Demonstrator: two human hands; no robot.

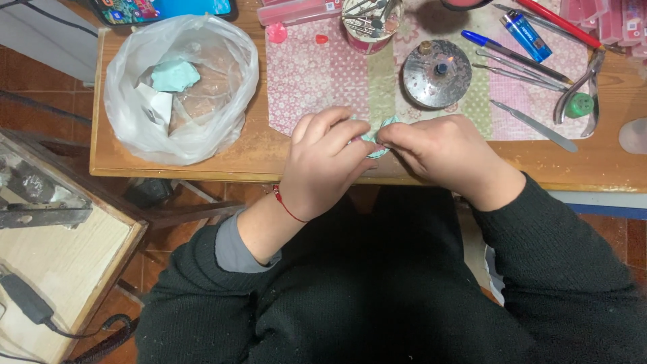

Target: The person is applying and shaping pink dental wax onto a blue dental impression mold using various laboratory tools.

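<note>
Bare bench (269, 152) lies open between the plastic bag (180, 87) at left and both hands at the front edge. Behind the hands, a lit round burner (437, 74) blocks forward reach; tweezers (532, 125), pliers (581, 87) and a green cap (579, 105) crowd the right.

Wooden worktop (202, 158): clear plastic bag (180, 87) of scraps at left; round metal burner (437, 74), flame apparently lit; blue lighter (526, 36), pliers (581, 91), tweezers (532, 125) on patchwork mat (317, 77)
</note>
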